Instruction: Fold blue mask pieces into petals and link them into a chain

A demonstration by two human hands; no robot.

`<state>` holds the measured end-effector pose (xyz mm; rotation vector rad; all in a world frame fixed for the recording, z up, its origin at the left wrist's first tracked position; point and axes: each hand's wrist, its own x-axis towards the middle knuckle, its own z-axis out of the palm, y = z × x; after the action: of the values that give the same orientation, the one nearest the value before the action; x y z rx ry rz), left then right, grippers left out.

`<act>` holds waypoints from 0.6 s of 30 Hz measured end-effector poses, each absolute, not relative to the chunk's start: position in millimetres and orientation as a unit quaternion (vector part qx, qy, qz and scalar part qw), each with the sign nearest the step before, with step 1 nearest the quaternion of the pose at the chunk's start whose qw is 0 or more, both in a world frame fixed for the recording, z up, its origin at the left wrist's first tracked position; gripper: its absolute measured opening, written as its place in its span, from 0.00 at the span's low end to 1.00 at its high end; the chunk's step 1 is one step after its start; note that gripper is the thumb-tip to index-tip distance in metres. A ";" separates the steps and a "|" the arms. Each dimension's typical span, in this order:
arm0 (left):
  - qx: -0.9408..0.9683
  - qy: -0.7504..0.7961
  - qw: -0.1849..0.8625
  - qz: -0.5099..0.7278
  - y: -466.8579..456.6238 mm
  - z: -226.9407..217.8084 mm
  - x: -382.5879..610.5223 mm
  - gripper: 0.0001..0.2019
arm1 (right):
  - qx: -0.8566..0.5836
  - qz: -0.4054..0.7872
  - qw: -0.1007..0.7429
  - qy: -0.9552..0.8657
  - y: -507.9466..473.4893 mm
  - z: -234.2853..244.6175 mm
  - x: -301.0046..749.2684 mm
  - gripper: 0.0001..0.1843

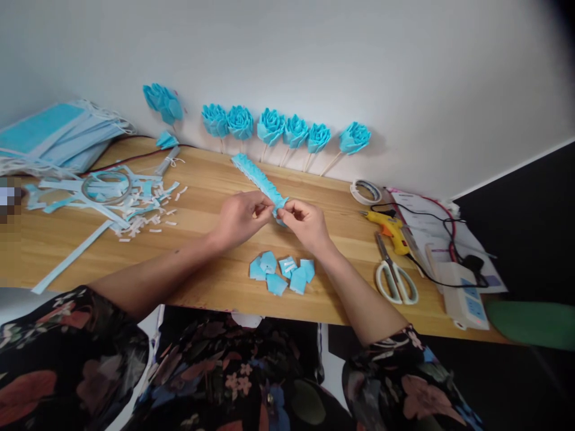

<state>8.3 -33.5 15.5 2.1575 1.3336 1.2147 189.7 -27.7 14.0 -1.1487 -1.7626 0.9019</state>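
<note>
One long light-blue strip of overlapping fabric petals (259,177) over wooden tabletop (211,173), near end pinched between fingertips of left hand (242,215) and right hand (308,222); nearer, six loose blue fabric pieces (276,285); beyond, seven blue ruffled flowers (271,126); right, one yellow glue gun (392,231)

Right of the fingers (297,208), bare table (344,218) leaves passage to the glue gun (390,228); blue flowers (271,126) block beyond, blue pieces (276,285) nearer.

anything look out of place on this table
Yes: on the left, blue and white scraps lie strewn untidily, and one long strip reaches the front edge of the table. The folded band between left hand and right hand shows no obvious damage.
</note>
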 end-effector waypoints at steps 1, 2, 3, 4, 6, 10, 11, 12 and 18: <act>0.756 0.471 0.166 0.424 -33.5 15.2 8.4 0.08 | -0.457 0.360 0.413 -0.701 -27.6 13.6 189.8 0.13; 0.755 0.473 0.169 0.422 -33.2 15.0 8.7 0.08 | -0.457 0.361 0.412 -0.701 -27.4 13.2 189.9 0.13; 0.755 0.475 0.171 0.418 -32.6 14.9 9.1 0.08 | -0.457 0.363 0.412 -0.700 -27.1 12.7 190.0 0.14; 0.756 0.477 0.174 0.414 -31.6 15.1 9.2 0.07 | -0.458 0.368 0.411 -0.698 -26.5 12.1 190.2 0.14; 0.757 0.482 0.177 0.404 -28.4 17.6 7.5 0.07 | -0.458 0.385 0.413 -0.686 -24.6 11.1 191.0 0.14; 0.743 0.518 0.155 0.395 -19.6 33.4 -17.4 0.09 | -0.467 0.450 0.421 -0.634 -19.9 10.5 194.1 0.15; 0.737 0.533 0.135 0.393 -17.6 38.8 -30.1 0.09 | -0.469 0.463 0.425 -0.621 -19.1 10.8 194.9 0.15; 0.735 0.550 0.108 0.382 -15.8 43.9 -45.5 0.10 | -0.469 0.471 0.429 -0.612 -18.6 11.2 195.6 0.15; 0.740 0.651 -0.019 0.166 -10.7 51.8 -152.3 0.13 | -0.453 0.478 0.440 -0.611 -19.2 12.2 195.9 0.14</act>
<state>-152.3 -10.7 51.8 2.3541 2.0705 0.5267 195.9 -19.2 12.2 -1.1249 -1.5164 1.1864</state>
